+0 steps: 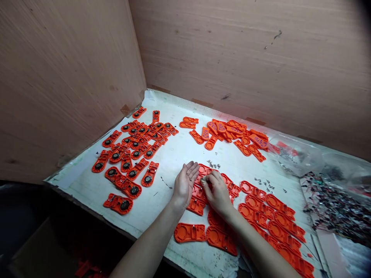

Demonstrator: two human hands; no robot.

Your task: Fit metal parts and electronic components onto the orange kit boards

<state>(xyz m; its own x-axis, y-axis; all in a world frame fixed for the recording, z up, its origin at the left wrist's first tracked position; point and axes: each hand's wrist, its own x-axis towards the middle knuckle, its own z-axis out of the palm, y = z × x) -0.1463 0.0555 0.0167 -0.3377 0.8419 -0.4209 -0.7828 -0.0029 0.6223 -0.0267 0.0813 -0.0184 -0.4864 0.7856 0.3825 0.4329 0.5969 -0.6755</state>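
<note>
My left hand [185,184] is held palm up above the orange casings, fingers stretched out. A tiny metal piece [190,178] appears to lie on its palm. Beside it, my right hand [216,191] is closed in a pinch over the casings, with a small silvery piece [203,179] at its fingertips; its exact shape is too small to tell. Below both hands lie orange plastic casing halves [196,206], hollow side up, each with a round recess. Small metal contacts [213,165] lie just behind the hands.
At left are orange casings fitted with round black parts [134,191]. A heap of orange casings [232,129] lies at the back. Rows of casings [255,214], loose contacts [265,184], clear plastic bags [301,154] and wired components [339,206] are at right. Wooden walls [246,58] enclose the table.
</note>
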